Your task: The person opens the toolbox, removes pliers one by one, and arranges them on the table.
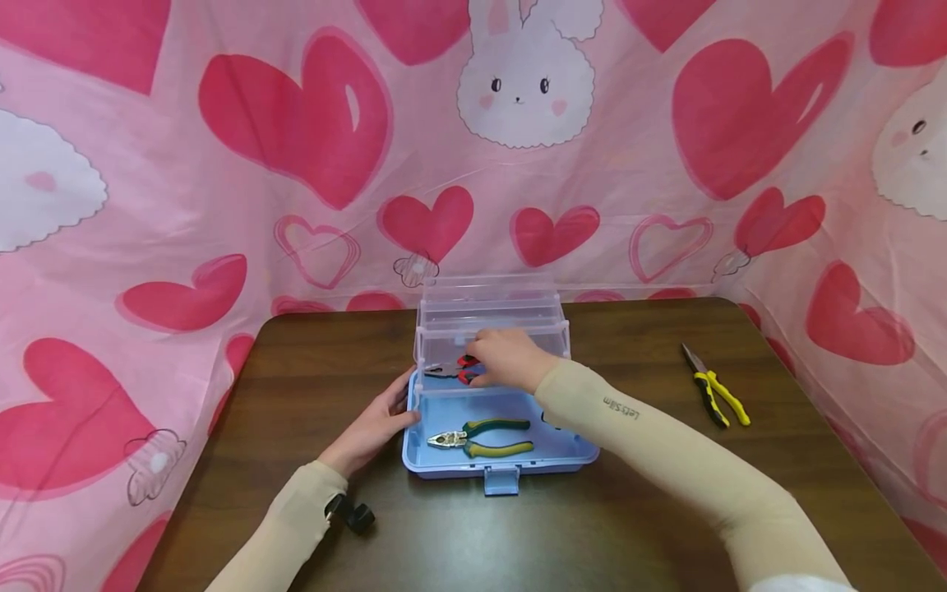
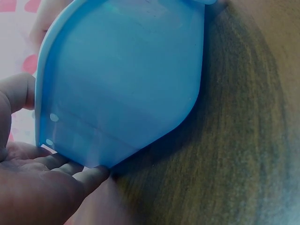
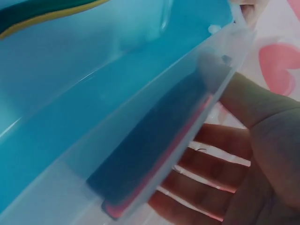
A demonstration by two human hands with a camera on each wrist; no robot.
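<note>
A blue toolbox (image 1: 459, 469) stands with its clear tray (image 1: 422, 349) raised at the back. My left hand (image 1: 381, 419) holds the box's left side, thumb at the rim; in the left wrist view its fingers (image 2: 96, 177) press the outer wall (image 2: 126, 79). At the raised tray, my right hand (image 1: 514, 358) grips the red-and-black handles of pliers (image 1: 444, 372) whose jaws point left. The right wrist view shows a dark-and-red handle (image 3: 145, 145) through the translucent tray wall, fingers beyond it. Green-and-yellow combination pliers (image 1: 499, 437) lie in the box bottom.
Yellow-and-black long-nose pliers (image 1: 712, 386) lie on the brown table (image 1: 318, 362) to the right. A dark item (image 1: 549, 419) in the box is mostly hidden by the right sleeve. A pink heart-print cloth (image 1: 333, 247) hangs behind the table.
</note>
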